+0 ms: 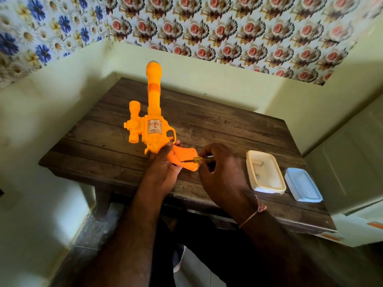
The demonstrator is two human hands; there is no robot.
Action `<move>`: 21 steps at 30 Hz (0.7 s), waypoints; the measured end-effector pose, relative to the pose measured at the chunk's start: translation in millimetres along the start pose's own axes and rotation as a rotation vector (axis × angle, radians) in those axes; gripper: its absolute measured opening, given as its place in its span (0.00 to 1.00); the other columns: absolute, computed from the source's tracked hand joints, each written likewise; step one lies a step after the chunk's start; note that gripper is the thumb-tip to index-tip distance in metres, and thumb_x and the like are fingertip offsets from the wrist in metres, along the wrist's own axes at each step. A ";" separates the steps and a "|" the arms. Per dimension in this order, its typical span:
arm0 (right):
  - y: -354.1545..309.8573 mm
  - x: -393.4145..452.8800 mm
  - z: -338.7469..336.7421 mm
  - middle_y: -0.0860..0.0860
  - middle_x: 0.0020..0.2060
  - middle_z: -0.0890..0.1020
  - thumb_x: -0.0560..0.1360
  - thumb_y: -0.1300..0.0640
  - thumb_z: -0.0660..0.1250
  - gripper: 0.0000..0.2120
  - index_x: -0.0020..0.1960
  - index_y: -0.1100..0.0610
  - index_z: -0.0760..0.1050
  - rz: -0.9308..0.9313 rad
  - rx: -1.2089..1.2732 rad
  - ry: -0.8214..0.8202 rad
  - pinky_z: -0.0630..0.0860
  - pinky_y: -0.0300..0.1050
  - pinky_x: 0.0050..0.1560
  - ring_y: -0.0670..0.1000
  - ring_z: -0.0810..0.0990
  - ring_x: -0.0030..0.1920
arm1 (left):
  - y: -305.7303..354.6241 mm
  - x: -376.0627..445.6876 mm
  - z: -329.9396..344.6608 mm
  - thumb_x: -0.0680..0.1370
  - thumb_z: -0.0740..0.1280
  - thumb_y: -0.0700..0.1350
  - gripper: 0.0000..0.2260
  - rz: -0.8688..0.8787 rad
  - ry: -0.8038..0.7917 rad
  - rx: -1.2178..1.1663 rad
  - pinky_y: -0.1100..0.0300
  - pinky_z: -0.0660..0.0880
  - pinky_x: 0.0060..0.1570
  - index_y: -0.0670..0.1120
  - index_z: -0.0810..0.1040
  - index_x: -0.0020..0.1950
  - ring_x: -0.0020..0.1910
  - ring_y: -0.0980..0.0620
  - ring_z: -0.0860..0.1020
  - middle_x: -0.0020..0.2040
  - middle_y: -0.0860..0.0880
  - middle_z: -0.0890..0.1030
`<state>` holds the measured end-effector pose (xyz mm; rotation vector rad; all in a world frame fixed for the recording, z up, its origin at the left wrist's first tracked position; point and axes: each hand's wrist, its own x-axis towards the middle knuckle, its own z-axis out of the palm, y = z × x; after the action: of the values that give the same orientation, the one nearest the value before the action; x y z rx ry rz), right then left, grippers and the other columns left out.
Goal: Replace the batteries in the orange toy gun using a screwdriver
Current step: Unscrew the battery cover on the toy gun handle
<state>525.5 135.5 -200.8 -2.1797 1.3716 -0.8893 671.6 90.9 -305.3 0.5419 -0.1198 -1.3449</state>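
Left hand grips gun at the grip, barrel pointing away. Right hand pinches screwdriver, tip on the grip just beside left fingers. Keep shaft square to the screw, press firmly, turn slowly.

Orange toy gun, yellow-handled screwdriver

Right front edge: lidded container and blue lid block.
Left half of tabletop: open.
Back edge: wall closes.
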 end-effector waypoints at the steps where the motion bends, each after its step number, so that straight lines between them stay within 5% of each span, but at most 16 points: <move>1: -0.8 0.4 0.0 0.45 0.46 0.76 0.73 0.63 0.69 0.08 0.50 0.53 0.75 -0.006 -0.004 -0.001 0.76 0.37 0.42 0.44 0.76 0.44 | -0.2 0.8 -1.1 0.73 0.67 0.40 0.31 -0.003 0.000 -0.001 0.44 0.81 0.43 0.43 0.64 0.76 0.60 0.41 0.77 0.53 0.42 0.80; 6: -2.6 3.8 -0.8 0.47 0.46 0.77 0.73 0.63 0.68 0.07 0.49 0.54 0.76 -0.035 -0.030 0.005 0.77 0.41 0.42 0.45 0.75 0.43 | -2.1 4.2 -5.2 0.71 0.69 0.42 0.34 -0.012 0.000 0.000 0.44 0.81 0.44 0.43 0.62 0.76 0.69 0.37 0.71 0.56 0.42 0.79; 21: -8.6 14.4 -4.8 0.45 0.45 0.74 0.74 0.64 0.67 0.08 0.50 0.53 0.75 -0.047 -0.083 -0.077 0.77 0.40 0.42 0.45 0.75 0.45 | -1.4 1.0 -2.7 0.76 0.66 0.39 0.28 -0.009 0.005 0.004 0.40 0.76 0.52 0.44 0.64 0.76 0.68 0.36 0.71 0.56 0.41 0.78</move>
<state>532.0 126.2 -187.7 -2.2927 1.3478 -0.7690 671.6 90.5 -308.5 0.5496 -0.1159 -1.3520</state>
